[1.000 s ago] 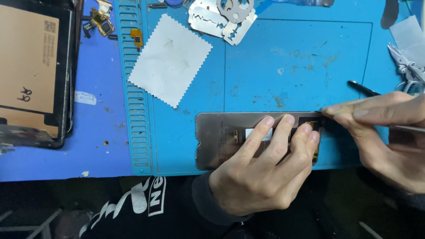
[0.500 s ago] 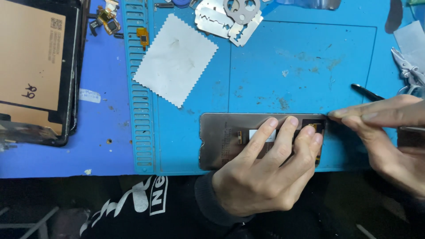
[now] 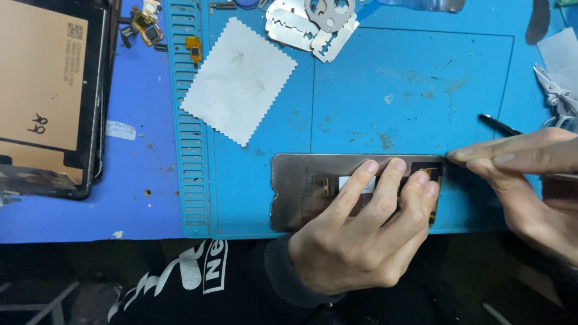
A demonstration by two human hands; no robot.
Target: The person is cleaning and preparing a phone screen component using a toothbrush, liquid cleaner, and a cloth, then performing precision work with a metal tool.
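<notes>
two hands on one phone screen panel, low centre of the frame

one phone screen panel [image 3: 301,189] lies flat, back side up, at the bottom centre of the frame, on the lower edge of the blue repair mat [image 3: 409,90]. the left hand [image 3: 355,241] comes up from the bottom edge and presses on it with three fingers spread flat; its grip is open, closed round nothing, and the hand covers the panel's right half. the right hand [image 3: 530,180] enters from the right edge, thumb and forefinger pinched shut on a thin tool whose tip meets the panel's upper right corner; the tool itself is mostly hidden by the fingers, so its kind cannot be told.

around them: one white cloth [image 3: 241,78] with zigzag edges lies on the mat at upper centre, well apart from the panel. a small pile of thin metal blades and plates [image 3: 313,24] sits at the top centre. one tablet [image 3: 42,90], opened, back up, lies on the worktop [image 3: 132,180] in the upper left. a few small loose parts [image 3: 147,27] lie near the top left of the mat. one dark-handled tool [image 3: 500,125] lies just above the right hand, and metal tweezers [image 3: 557,93] show at the right edge.
</notes>
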